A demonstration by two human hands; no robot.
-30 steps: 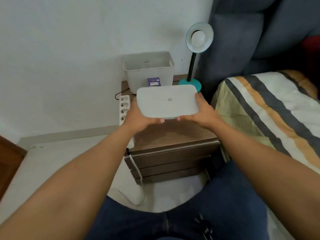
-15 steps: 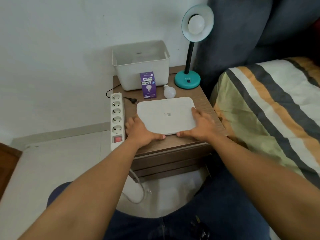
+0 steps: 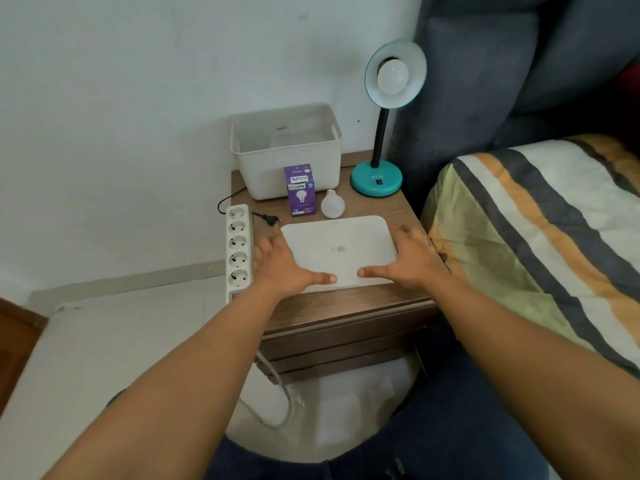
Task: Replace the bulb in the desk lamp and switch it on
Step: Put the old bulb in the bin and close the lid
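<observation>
Left hand (image 3: 280, 268), lid (image 3: 337, 251), open bin (image 3: 287, 161)

Bulb box (image 3: 300, 190) and loose bulb (image 3: 332, 205) stand between lid (image 3: 337, 251) and bin (image 3: 287, 150); lamp base (image 3: 376, 178) unobstructed.

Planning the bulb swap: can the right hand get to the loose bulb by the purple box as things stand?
Probably yes. The loose bulb lies in the open just beyond the white lid, nothing over it. The right hand rests on the lid's right edge, so it must let go first.

Wood-grain nightstand (image 3: 349, 306), matt plastic lid (image 3: 337, 249)
</observation>
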